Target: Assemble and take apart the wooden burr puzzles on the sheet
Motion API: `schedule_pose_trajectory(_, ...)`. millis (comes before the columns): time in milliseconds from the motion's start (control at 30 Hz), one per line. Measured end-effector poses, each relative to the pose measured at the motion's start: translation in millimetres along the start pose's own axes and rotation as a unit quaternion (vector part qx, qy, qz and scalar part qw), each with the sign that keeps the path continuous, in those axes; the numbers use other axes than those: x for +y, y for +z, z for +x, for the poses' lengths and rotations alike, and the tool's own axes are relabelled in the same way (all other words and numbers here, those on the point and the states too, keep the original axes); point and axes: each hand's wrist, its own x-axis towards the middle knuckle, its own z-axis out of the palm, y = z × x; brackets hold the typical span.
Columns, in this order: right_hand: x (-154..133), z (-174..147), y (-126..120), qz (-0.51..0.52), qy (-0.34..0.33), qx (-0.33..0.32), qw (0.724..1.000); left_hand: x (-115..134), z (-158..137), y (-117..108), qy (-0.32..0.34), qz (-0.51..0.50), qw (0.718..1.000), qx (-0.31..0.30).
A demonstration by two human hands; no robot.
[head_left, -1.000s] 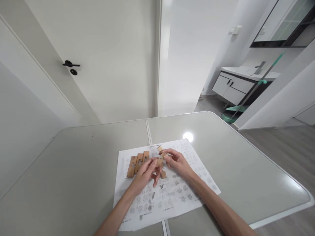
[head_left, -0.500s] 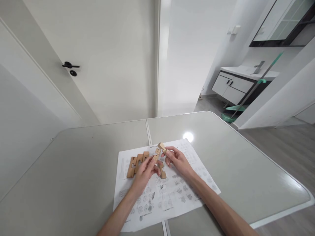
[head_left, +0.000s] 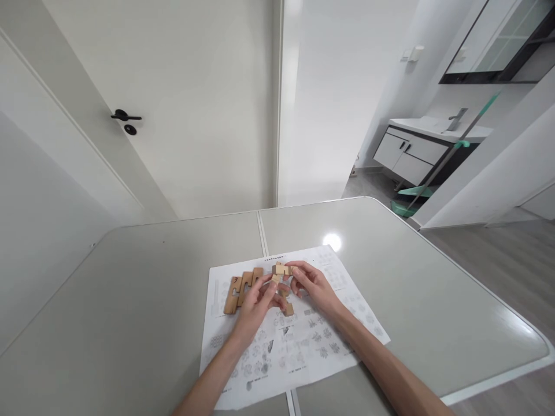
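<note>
Fingers of the left hand (head_left: 255, 305) pinch a small block (head_left: 275, 278), the right hand (head_left: 315, 284) a longer block (head_left: 282, 270): align without forcing.

Black door handle (head_left: 125, 116), white cabinet (head_left: 391, 149)

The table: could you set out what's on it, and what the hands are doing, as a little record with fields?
Left hand: pinches a small block
Right hand: pinches a second block
Contact between held blocks: cannot tell
On paper: three notched blocks, left of the hands; another block, partly hidden by the left hand
Under paper: table
Beyond table: door, black handle
</note>
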Motion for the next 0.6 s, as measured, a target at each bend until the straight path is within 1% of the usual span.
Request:
schedule_pose_trajectory(267,3.8,1.1,-1.1,0.003,-0.023,0.038,0.999,1.6,-1.6,1.1,-0.004,0.032,0.999,0.001)
schedule_pose_trajectory(333,3.5,1.5,-2.4,0.003,-0.023,0.064,0.998,2.9,-2.1,1.8,-0.007,0.036,0.999,0.001)
schedule_pose_trajectory(400,2.2,1.7,-3.4,-0.013,-0.024,0.108,0.994,3.8,-2.6,2.5,-0.009,0.035,0.999,0.001)
schedule_pose_trajectory(500,2.4,1.8,-4.8,-0.093,-0.031,0.174,0.980,4.0,-2.7,2.5,-0.003,0.028,1.000,0.009)
schedule_pose_trajectory(533,4.1,1.8,-5.6,-0.135,-0.035,0.188,0.972,3.9,-2.7,2.1,0.001,0.026,1.000,0.015)
schedule_pose_trajectory(600,10.4,2.0,-7.9,-0.223,-0.041,0.195,0.954,3.8,-2.6,0.9,0.003,0.025,0.999,0.030)
